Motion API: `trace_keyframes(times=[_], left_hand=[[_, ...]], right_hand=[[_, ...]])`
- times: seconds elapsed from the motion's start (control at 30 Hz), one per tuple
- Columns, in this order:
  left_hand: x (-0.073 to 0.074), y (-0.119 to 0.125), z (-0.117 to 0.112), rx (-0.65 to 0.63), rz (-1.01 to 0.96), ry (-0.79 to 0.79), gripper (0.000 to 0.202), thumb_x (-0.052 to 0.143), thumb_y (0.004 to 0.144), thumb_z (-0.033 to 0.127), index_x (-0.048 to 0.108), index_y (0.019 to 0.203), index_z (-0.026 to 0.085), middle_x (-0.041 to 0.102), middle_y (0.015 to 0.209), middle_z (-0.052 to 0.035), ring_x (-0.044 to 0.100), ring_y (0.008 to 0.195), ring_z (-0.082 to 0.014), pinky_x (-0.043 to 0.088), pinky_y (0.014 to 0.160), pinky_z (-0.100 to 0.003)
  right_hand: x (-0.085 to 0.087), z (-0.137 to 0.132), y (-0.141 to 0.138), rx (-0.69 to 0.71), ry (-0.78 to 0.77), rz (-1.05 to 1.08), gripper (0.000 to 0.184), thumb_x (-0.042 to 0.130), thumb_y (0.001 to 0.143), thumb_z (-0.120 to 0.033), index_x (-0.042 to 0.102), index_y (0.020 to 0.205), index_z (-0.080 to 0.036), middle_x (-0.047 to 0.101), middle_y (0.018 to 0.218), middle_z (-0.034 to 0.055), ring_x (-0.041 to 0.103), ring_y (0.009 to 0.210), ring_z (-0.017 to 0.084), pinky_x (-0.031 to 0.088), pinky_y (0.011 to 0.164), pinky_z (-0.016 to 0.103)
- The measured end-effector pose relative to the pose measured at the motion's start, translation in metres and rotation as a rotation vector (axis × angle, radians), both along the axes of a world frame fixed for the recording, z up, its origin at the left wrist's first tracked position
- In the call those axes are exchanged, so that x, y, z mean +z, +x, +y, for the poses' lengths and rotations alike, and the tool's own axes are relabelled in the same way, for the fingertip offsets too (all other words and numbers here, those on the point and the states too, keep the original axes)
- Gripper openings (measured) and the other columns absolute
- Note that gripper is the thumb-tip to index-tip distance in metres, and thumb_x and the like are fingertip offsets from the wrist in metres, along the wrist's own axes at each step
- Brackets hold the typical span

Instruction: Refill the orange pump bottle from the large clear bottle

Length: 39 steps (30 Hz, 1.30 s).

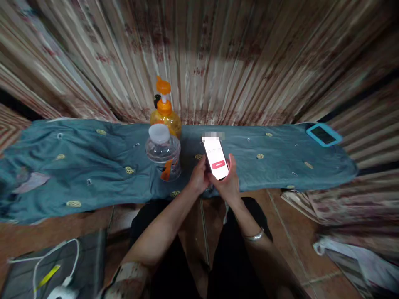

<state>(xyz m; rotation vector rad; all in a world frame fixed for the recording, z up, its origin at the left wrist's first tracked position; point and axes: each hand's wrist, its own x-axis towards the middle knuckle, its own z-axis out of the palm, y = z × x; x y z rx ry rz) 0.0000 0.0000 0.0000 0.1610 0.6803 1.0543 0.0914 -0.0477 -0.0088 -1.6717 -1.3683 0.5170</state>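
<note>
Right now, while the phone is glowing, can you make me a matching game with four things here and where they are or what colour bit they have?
Things:
1. phone
2. pump bottle
3. clear bottle
4. blue-framed gadget

Clues:
A. near the right end of the blue-green cloth
B. pale whitish cap
C. held by the left hand and right hand
D. bright orange top

Pairs: 1-C, 2-D, 3-B, 4-A

1 silver bangle; black trousers; pale patterned sleeve.
</note>
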Motion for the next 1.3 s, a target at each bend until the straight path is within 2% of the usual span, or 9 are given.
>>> trace_keyframes(times=[0.17,0.27,0.4,0.6,0.73,0.9,1.0,1.13,1.3], left_hand=[[-0.006,0.006,0.0,-0.013,0.063,0.015,0.03,0.048,0.097,0.03,0.072,0.09,0.014,0.076,0.084,-0.0061,0.072,0.089,-0.021,0.052,0.096,-0.036],[-0.012,0.008,-0.001,-0.066,0.087,0.072,0.029,0.047,0.097,0.029,0.071,0.087,0.015,0.075,0.084,-0.0059,0.071,0.088,-0.0188,0.051,0.094,-0.032],[-0.019,0.006,-0.002,-0.151,0.169,0.134,0.027,0.048,0.096,0.029,0.071,0.089,0.015,0.075,0.094,-0.0095,0.069,0.097,-0.0223,0.049,0.097,-0.036],[-0.024,-0.007,-0.003,-0.22,0.171,0.204,0.031,0.051,0.094,0.034,0.07,0.11,0.014,0.073,0.114,-0.0141,0.067,0.113,-0.0251,0.04,0.11,-0.042],[-0.026,-0.014,-0.004,-0.247,0.157,0.244,0.031,0.05,0.094,0.032,0.07,0.109,0.013,0.074,0.113,-0.0147,0.067,0.112,-0.0251,0.037,0.113,-0.043],[-0.025,-0.02,-0.005,-0.265,0.136,0.282,0.031,0.052,0.093,0.032,0.071,0.109,0.013,0.074,0.114,-0.0152,0.067,0.115,-0.0262,0.036,0.114,-0.044],[-0.026,-0.024,-0.004,-0.267,0.133,0.291,0.032,0.054,0.091,0.034,0.071,0.108,0.013,0.074,0.115,-0.0152,0.066,0.117,-0.0275,0.037,0.114,-0.045],[-0.026,-0.027,-0.004,-0.266,0.124,0.297,0.031,0.057,0.09,0.034,0.071,0.108,0.013,0.073,0.115,-0.0157,0.065,0.118,-0.0289,0.037,0.114,-0.045],[-0.027,-0.03,-0.006,-0.258,0.141,0.308,0.03,0.058,0.089,0.033,0.071,0.108,0.013,0.073,0.115,-0.0162,0.064,0.12,-0.03,0.035,0.115,-0.047]], right_hand=[[-0.001,-0.003,0.016,-0.009,-0.006,-0.01,0.107,0.071,0.064,-0.046,0.026,0.15,0.0,0.054,0.133,0.026,0.061,0.112,0.035,0.049,0.094,0.051],[-0.004,-0.006,0.026,-0.006,-0.011,-0.015,0.106,0.07,0.064,-0.047,0.027,0.149,0.0,0.054,0.134,0.0259,0.06,0.114,0.035,0.049,0.095,0.05],[-0.006,-0.01,0.043,-0.033,-0.029,-0.022,0.105,0.07,0.064,-0.046,0.028,0.149,-0.002,0.053,0.135,0.0255,0.058,0.116,0.035,0.047,0.097,0.051],[-0.007,-0.011,0.071,-0.132,-0.029,-0.026,0.106,0.071,0.063,-0.048,0.026,0.15,-0.005,0.056,0.13,0.0217,0.062,0.104,0.031,0.048,0.094,0.05],[-0.006,-0.01,0.088,-0.193,-0.002,-0.052,0.107,0.07,0.063,-0.05,0.025,0.15,-0.005,0.057,0.127,0.0203,0.063,0.099,0.03,0.049,0.091,0.048],[-0.003,-0.004,0.11,-0.262,-0.004,-0.112,0.11,0.071,0.062,-0.054,0.025,0.15,-0.006,0.056,0.129,0.0208,0.061,0.104,0.031,0.047,0.094,0.05],[0.002,0.003,0.13,-0.285,-0.048,-0.143,0.11,0.073,0.061,-0.051,0.025,0.15,-0.008,0.058,0.127,0.0194,0.062,0.103,0.03,0.047,0.095,0.049],[0.004,0.011,0.161,-0.307,-0.165,-0.192,0.102,0.08,0.069,-0.037,0.025,0.151,-0.011,0.057,0.13,0.0173,0.061,0.106,0.028,0.046,0.099,0.049],[-0.008,0.014,0.203,-0.409,-0.331,-0.217,0.093,0.08,0.079,-0.032,0.026,0.151,-0.013,0.055,0.132,0.0175,0.058,0.116,0.031,0.046,0.101,0.05]])
